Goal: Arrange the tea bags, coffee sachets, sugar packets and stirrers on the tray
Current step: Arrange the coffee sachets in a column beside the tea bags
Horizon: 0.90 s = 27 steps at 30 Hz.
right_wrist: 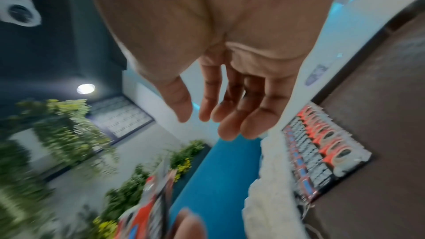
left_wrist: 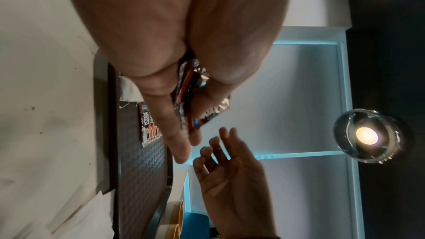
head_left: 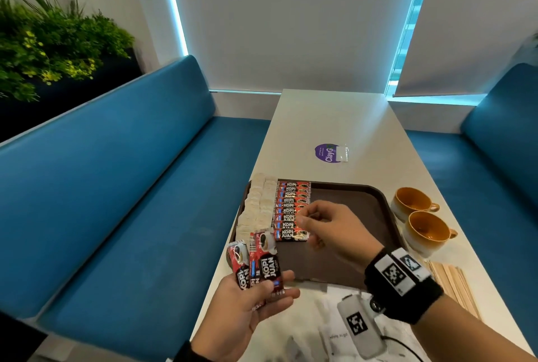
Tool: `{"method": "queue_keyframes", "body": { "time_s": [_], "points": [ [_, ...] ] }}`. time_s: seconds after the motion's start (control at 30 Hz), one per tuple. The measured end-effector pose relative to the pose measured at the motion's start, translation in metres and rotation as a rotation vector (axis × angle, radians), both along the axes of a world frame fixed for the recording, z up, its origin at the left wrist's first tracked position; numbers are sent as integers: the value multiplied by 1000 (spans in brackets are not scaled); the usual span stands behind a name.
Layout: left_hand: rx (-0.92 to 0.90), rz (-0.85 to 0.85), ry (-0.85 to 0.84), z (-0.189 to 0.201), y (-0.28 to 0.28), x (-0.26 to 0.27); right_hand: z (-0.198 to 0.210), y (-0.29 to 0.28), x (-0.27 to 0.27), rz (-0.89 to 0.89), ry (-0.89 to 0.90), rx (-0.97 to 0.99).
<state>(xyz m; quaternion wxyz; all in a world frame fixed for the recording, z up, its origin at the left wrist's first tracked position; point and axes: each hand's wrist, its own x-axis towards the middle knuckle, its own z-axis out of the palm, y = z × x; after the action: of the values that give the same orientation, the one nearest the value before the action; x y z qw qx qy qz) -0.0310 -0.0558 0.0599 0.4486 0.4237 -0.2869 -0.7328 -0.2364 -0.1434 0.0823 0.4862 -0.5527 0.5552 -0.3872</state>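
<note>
Behind the right hand (head_left: 329,226) — coffee sachets (head_left: 291,207) partly hidden, tray (head_left: 358,195) beneath.

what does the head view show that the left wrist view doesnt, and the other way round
Only the head view shows the two full columns of tea bags, the wooden stirrers, the sugar packets on the near table edge, the purple sticker and the blue benches.

Only the left wrist view shows the ceiling lamp.

Both show the left hand holding coffee sachets, the empty right hand, the brown tray and the orange cups.
</note>
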Motion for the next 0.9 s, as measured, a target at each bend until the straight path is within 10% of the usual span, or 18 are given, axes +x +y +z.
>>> {"method": "queue_keyframes", "body": {
  "time_s": [0.33,0.6,0.9],
  "points": [
    [-91,17,-253,10,15,-10,5,63,-2,96,-219,12],
    [-42,187,-226,7,12,-13,4,77,-17,167,-46,65],
    [27,306,-170,0,1,-7,-23,36,-37,-73,-129,170]
  ]
}}
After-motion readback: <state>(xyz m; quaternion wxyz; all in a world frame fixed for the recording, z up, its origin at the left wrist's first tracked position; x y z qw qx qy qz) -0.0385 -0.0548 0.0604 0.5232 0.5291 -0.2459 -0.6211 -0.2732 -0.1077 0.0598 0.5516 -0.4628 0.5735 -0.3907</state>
